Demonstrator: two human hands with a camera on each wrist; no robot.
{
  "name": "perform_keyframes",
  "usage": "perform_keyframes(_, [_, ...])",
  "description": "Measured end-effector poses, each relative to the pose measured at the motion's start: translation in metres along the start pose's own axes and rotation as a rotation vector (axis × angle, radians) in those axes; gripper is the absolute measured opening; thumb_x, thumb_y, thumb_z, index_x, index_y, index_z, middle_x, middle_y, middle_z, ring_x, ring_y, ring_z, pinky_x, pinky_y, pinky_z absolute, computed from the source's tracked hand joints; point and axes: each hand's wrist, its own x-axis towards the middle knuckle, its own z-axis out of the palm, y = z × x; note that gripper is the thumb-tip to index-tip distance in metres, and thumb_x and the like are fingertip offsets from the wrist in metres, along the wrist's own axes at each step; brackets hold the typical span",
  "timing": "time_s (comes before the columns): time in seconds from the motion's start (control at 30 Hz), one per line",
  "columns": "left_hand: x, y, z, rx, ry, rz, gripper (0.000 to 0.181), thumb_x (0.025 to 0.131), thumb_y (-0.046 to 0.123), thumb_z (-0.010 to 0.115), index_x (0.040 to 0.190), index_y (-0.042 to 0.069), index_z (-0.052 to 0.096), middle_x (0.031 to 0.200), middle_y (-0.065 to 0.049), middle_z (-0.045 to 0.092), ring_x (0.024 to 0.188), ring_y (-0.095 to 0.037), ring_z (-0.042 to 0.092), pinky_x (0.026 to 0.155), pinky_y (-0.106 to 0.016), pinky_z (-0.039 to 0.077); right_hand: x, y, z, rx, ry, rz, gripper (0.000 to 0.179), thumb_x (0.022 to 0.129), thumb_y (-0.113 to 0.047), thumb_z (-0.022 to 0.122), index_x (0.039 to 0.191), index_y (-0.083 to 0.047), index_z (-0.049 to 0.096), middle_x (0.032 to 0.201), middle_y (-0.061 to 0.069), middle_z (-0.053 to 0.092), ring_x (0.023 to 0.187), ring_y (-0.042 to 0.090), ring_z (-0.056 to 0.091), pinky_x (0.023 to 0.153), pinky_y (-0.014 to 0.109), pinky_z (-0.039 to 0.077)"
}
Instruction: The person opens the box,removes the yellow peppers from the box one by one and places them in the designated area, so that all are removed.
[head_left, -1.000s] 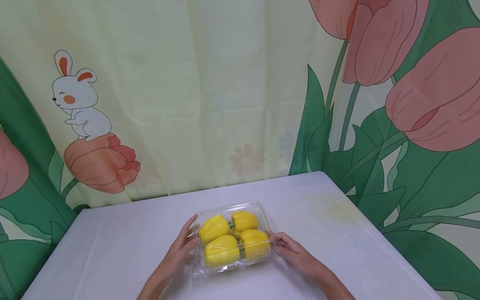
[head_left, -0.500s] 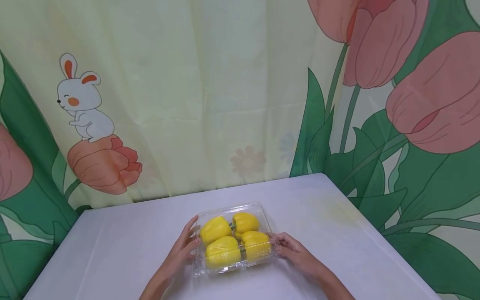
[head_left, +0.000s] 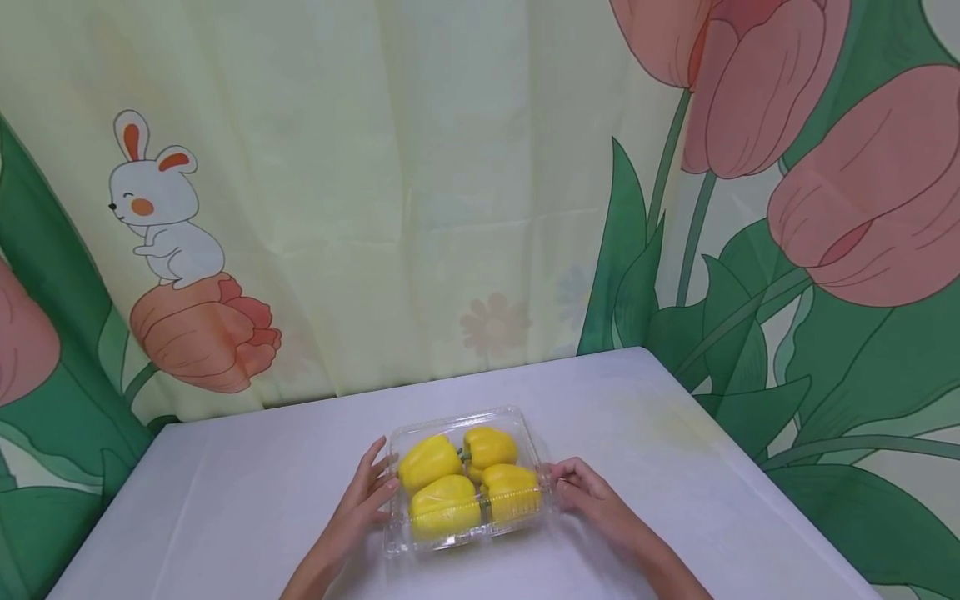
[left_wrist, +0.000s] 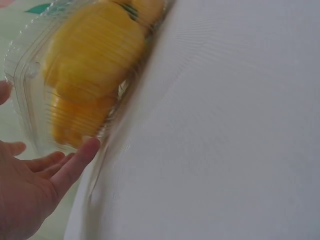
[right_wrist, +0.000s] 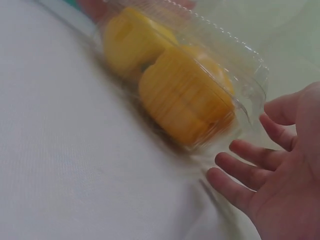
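A clear plastic clamshell box (head_left: 399,540) sits closed on the white table, a little tilted in the head view. Inside it lie several yellow bell peppers (head_left: 429,463) with green stems. My left hand (head_left: 358,498) is at the box's left side, fingers spread and loosely extended; in the left wrist view one fingertip (left_wrist: 91,146) overlaps the lower corner. On the right side, my right hand (head_left: 592,500) has its thumb (right_wrist: 281,109) and index finger right at the box's edge. The other right fingers lie extended, apart from the box.
A white cloth covers the table (head_left: 247,492). Behind it hangs a pale curtain (head_left: 465,208) printed with a rabbit, tulips and leaves, reaching down to the table's back edge.
The left fingers have drawn slightly away from the box's left side, and the right hand has eased a little at its edge. The box and peppers stay in place.
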Motion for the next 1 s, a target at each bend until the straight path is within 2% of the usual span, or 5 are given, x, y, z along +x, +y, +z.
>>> perform_keyframes(0.27, [-0.003,-0.004,-0.001,-0.018,0.003,0.007,0.068,0.097,0.034,0.051,0.154,0.021,0.015,0.156,-0.025,0.025,0.140,-0.047,0.030,0.084,-0.049,0.055,0.003,-0.004,-0.001,-0.024,0.009,-0.036,0.040,0.100,-0.033,0.050,0.128,-0.005,0.044,0.147,0.017,0.044,0.120,0.013,0.052,0.089,0.020,0.051])
perform_keyframes(0.5, [-0.004,-0.007,-0.001,-0.019,-0.009,0.001,0.068,0.098,0.037,0.050,0.154,0.020,0.015,0.156,-0.025,0.025,0.140,-0.048,0.030,0.084,-0.047,0.056,0.008,-0.010,0.003,-0.048,0.016,-0.058,0.045,0.101,-0.031,0.049,0.138,-0.008,0.038,0.146,0.017,0.041,0.125,0.028,0.049,0.092,0.024,0.053])
perform_keyframes(0.7, [-0.009,-0.009,-0.002,-0.036,-0.026,-0.022,0.069,0.097,0.037,0.050,0.154,0.021,0.014,0.157,-0.025,0.023,0.140,-0.048,0.029,0.084,-0.047,0.056,0.011,-0.013,0.006,-0.078,0.043,-0.057,0.047,0.100,-0.030,0.050,0.140,-0.009,0.036,0.148,0.015,0.041,0.129,0.030,0.048,0.091,0.020,0.051])
perform_keyframes(0.9, [-0.013,-0.010,-0.002,-0.038,-0.041,-0.100,0.073,0.095,0.044,0.052,0.154,0.024,0.014,0.158,-0.023,0.022,0.140,-0.047,0.030,0.084,-0.048,0.056,0.015,-0.016,0.009,-0.092,0.075,-0.046,0.051,0.100,-0.030,0.051,0.142,-0.009,0.034,0.148,0.014,0.041,0.131,0.032,0.047,0.097,0.032,0.052])
perform_keyframes(1.0, [-0.015,-0.010,-0.002,-0.029,-0.053,-0.109,0.073,0.095,0.045,0.051,0.154,0.024,0.013,0.158,-0.023,0.021,0.140,-0.048,0.029,0.084,-0.048,0.056,0.017,-0.015,0.010,-0.089,0.083,-0.051,0.052,0.099,-0.030,0.051,0.143,-0.009,0.033,0.148,0.014,0.041,0.133,0.034,0.046,0.100,0.038,0.051])
